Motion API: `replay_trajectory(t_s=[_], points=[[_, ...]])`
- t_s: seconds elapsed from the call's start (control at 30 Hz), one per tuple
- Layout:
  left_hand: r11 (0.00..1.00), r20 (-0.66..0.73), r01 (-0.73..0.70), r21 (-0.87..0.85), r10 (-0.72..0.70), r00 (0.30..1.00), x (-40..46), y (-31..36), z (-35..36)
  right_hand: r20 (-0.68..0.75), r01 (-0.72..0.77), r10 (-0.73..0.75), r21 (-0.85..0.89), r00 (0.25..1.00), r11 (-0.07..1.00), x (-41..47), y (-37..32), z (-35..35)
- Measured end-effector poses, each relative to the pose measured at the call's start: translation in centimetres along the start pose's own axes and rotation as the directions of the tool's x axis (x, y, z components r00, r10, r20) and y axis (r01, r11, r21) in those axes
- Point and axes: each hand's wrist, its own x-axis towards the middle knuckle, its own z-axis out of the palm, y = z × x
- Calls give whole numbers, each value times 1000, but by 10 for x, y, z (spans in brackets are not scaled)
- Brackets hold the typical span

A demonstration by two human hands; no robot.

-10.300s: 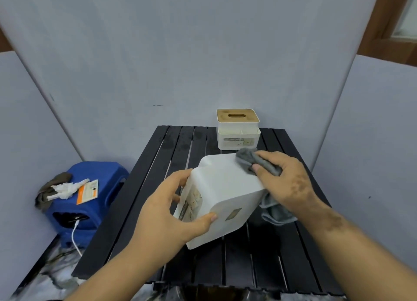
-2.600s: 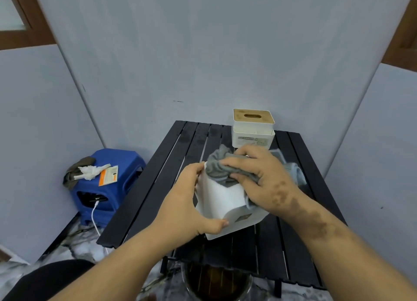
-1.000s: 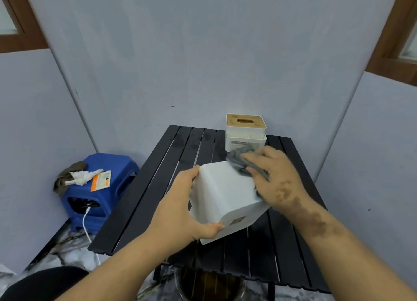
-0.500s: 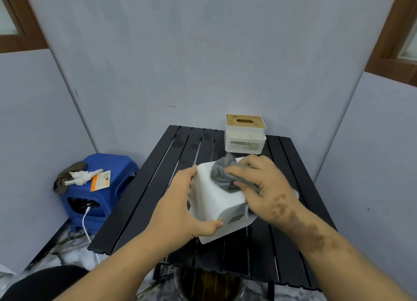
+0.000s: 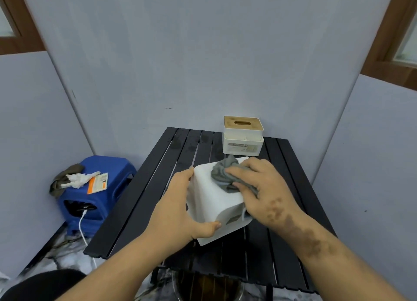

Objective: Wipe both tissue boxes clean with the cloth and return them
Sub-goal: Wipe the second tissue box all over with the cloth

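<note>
White tissue box (image 5: 216,201) is tilted above the black slatted table (image 5: 140,199), near its middle, w/ a small rectangular label on the side facing the camera, too small to read. Left hand (image 5: 178,212) grips the box from its left side: fingers run up along the left edge, thumb hooks under the near lower edge, so the box sits betw. thumb & fingers. Right hand (image 5: 264,188) is on top of the box, fingers curled over a bunched grey cloth (image 5: 222,174) & pressing it onto the upper face; cloth sticks out past the fingertips toward the far-left corner of that face, and a bit of it hangs below the hand at the box's right side. Second tissue box (image 5: 243,135) stands upright at the table's far edge, well apart from both hands: wooden lid w/ an oval slot, white body, a printed strip on the front w/ text that is blurred, can't be read. Left of the table, a blue plastic stool (image 5: 99,197) carries an orange-and-white card (image 5: 98,183), print illegible, plus crumpled white paper (image 5: 79,179) and a dark rag (image 5: 61,183); a white cable (image 5: 84,235) trails down from the stool.
</note>
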Motion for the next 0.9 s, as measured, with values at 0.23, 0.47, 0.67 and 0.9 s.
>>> replay_trajectory(t_s=[0.23,0.47,0.67,0.9], points=[[999,0,-14,31,14,1000,1,5,1,44,-51,44,164,998,985,2,25,-13],[1000,-9,4,13,-3,1000,1,2,1,0,-50,50,62,999,997,2,21,-9],[999,-18,-28,-17,27,999,0,0,0,33,184,-190,135,981,974,-1,-6,-1],[1000,-9,1,20,0,1000,1,-1,0,-31,-219,225,121,974,968,4,49,-10]])
